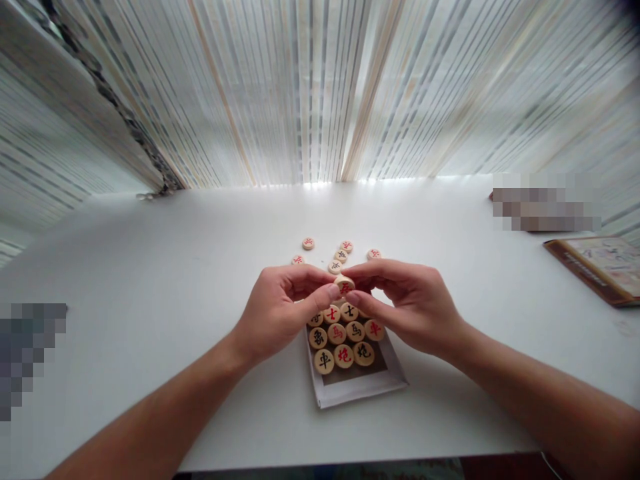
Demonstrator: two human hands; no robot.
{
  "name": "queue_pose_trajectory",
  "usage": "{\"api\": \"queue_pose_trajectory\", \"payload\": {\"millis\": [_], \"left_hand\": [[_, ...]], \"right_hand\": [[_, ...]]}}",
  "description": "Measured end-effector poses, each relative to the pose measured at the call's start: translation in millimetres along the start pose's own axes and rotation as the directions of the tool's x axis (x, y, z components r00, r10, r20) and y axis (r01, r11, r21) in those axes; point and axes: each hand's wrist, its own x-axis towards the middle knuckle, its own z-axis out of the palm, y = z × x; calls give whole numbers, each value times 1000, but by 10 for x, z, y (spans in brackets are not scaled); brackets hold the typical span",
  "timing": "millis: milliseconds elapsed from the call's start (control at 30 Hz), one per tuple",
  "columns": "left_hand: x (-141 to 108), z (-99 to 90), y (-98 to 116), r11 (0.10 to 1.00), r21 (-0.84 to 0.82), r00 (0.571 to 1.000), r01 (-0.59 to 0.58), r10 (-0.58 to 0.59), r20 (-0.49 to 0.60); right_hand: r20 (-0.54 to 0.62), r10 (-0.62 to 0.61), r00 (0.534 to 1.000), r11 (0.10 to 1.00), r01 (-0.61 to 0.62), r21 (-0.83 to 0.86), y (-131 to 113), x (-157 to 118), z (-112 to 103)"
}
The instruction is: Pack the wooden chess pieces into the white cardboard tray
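Between the fingertips of my left hand (280,307) and my right hand (410,303) is a round wooden piece (345,287) with a red character, held above the far part of a shallow white box (363,395). Both hands are closed on it. Rows of round pieces with black or red characters lie in the box, among them a black-marked piece (324,361) at the near left and a red-marked piece (374,330) at the right. My hands hide the box's far end.
Several smaller loose pieces, one of them red-marked (309,244), lie on the white table (225,227) beyond my hands. A brown-edged flat box (600,267) is at the far right. Striped curtains (300,93) hang behind the table.
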Motion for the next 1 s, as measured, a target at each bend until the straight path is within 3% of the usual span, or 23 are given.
{"api": "queue_pose_trajectory", "payload": {"millis": [267, 667, 1000], "left_hand": [[-22, 38, 15, 996, 63, 997, -61, 65, -49], [-42, 75, 49, 991, 77, 992, -107, 112, -66], [-18, 63, 34, 998, 26, 997, -58, 59, -57]], "right_hand": [[-41, 151, 988, 955, -135, 265, -73, 15, 53], [-63, 91, 994, 978, -77, 194, -96, 29, 48], [21, 282, 959, 889, -269, 369, -108, 36, 36]]}}
